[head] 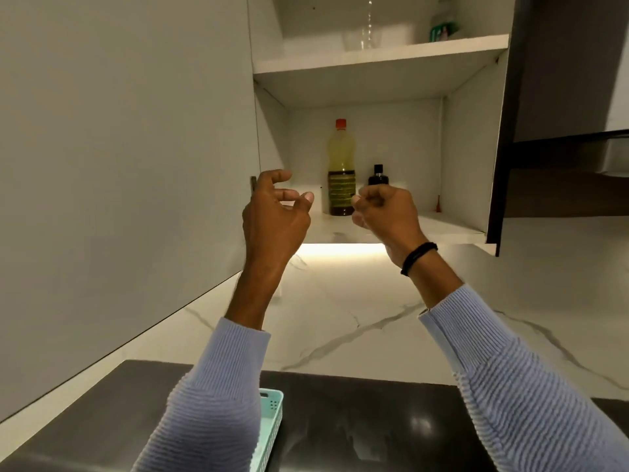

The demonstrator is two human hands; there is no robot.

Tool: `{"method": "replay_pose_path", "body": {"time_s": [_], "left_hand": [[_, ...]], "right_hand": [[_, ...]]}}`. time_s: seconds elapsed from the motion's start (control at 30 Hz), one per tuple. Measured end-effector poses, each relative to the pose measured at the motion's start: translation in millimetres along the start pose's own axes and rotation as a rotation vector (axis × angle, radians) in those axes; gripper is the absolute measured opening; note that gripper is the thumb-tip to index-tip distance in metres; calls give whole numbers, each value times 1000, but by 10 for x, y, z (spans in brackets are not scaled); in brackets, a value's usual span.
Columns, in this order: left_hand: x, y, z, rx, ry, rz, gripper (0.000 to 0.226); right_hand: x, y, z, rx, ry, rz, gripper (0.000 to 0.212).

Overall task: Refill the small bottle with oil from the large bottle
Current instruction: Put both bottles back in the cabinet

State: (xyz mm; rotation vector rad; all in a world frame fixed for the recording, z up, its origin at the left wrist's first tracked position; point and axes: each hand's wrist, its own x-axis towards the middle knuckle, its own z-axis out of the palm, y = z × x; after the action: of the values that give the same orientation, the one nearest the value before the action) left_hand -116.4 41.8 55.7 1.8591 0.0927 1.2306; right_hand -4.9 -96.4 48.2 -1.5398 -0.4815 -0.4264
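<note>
From the head view, both bottles stand upright on the lower shelf of the open cabinet, beyond the raised hands. The large bottle, red-capped, holds pale oil above a dark label. The small bottle stands just to its right, dark, contents unreadable. The right hand, loosely curled and empty, covers the small bottle's lower part and looks nearer to both. The left hand, fingers half spread and empty, hangs by the cabinet's left edge.
</note>
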Motion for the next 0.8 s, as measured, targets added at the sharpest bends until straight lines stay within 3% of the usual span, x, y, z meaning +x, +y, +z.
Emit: {"method": "replay_pose_path", "body": {"time_s": [0.27, 0.5, 0.8], "left_hand": [[-677, 459, -620, 93, 119, -17, 47], [-1015, 700, -1297, 215, 289, 28, 47], [-1239, 818, -2230, 337, 776, 291, 48]], "right_hand": [[-796, -552, -55, 72, -135, -34, 31], [-1362, -1002, 182, 118, -221, -92, 22], [-2072, -1730, 940, 146, -321, -241, 41]]}}
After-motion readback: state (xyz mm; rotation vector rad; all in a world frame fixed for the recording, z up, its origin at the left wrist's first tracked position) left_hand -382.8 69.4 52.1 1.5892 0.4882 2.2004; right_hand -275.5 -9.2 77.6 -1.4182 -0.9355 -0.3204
